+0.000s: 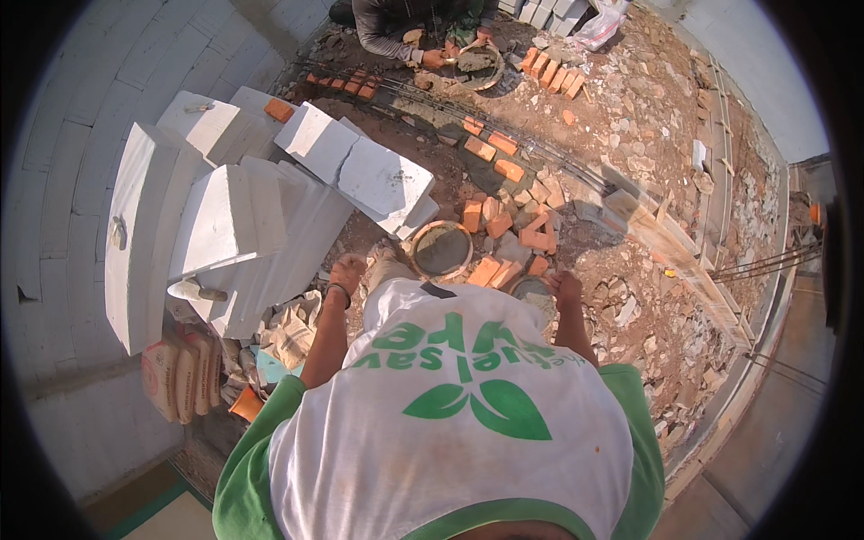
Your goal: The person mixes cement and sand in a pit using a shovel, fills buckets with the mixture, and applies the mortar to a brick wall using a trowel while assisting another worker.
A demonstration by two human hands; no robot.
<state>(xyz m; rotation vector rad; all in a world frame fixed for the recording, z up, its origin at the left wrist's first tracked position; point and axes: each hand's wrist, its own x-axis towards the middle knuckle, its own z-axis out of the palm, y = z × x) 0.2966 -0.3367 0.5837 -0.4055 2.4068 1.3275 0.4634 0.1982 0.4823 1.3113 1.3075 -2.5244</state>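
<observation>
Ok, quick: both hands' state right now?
Left hand: loosely curled, no held object visible.
Right hand: partly curled; whether it holds anything cannot be told.

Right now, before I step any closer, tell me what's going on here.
A person's right hand is beside a grey, rounded object, partly hidden; whether it grips it is unclear. The left hand is near stacked white rectangular blocks, its hold unclear too. Between the hands sit a round basin of grey paste and loose orange bricks. Farther off, a co-worker's hand is at another round basin.
</observation>
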